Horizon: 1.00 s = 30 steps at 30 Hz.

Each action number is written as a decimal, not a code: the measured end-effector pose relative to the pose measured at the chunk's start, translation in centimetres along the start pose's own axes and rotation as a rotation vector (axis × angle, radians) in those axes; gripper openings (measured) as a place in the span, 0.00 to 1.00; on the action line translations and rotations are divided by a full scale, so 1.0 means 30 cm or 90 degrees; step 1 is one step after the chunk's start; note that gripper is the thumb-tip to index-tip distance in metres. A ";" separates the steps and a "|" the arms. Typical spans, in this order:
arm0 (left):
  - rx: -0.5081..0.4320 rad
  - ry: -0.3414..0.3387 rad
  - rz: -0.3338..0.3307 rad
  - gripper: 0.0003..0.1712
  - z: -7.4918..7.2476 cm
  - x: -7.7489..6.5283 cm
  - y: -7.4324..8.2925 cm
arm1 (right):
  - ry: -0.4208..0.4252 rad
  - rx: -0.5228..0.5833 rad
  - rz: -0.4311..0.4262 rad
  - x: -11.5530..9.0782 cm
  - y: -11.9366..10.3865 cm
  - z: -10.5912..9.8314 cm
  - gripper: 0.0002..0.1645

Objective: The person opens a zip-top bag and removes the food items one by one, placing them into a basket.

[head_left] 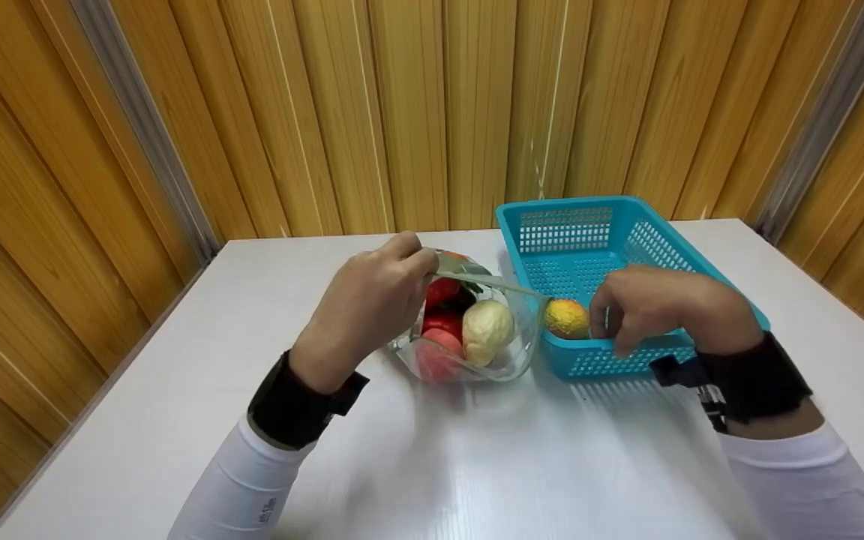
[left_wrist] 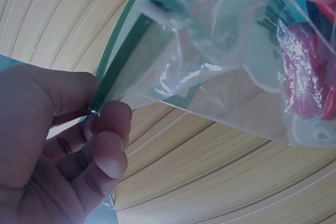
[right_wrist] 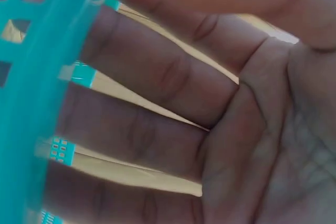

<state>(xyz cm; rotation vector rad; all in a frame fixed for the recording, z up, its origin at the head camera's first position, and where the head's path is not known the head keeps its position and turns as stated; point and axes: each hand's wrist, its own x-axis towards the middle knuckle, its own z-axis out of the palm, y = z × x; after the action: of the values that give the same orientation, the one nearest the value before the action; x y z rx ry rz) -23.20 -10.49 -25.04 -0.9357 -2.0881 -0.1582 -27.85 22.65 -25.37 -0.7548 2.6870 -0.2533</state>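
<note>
My left hand (head_left: 383,289) pinches the green zip edge of a clear zip bag (left_wrist: 157,82) at its left corner. The bag's mouth stands open towards me. Inside it, in the head view, lie a pale cream fruit or vegetable (head_left: 487,330), a pink round one (head_left: 438,355) and red ones (head_left: 443,291). My right hand (head_left: 653,307) reaches over the near rim of a blue basket (head_left: 627,352), fingers down inside. Beside its fingertips is a yellow-orange fruit (head_left: 567,319) at the basket's near left corner. In the right wrist view the fingers (right_wrist: 152,77) stretch out behind the basket wall.
The bag and basket stand side by side on a white table (head_left: 312,465). Behind the table rises a wood-patterned wall (head_left: 402,112), with more panelling on both sides. The bag's right corner meets the basket's left rim.
</note>
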 end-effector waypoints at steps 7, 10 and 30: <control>0.004 0.001 0.000 0.05 -0.003 0.003 0.002 | 0.137 -0.006 -0.104 -0.018 -0.040 -0.007 0.12; 0.002 0.001 0.000 0.05 -0.005 0.006 0.003 | 0.179 0.012 -0.197 -0.028 -0.096 -0.003 0.09; 0.017 -0.023 0.011 0.03 0.009 0.007 0.012 | 0.312 -0.160 -0.175 0.185 -0.304 0.220 0.34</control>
<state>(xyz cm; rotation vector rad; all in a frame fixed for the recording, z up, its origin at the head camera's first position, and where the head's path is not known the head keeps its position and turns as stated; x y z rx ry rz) -23.23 -10.01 -25.15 -0.9464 -2.1093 -0.1060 -25.58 11.47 -30.65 -1.2880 3.1043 -0.1868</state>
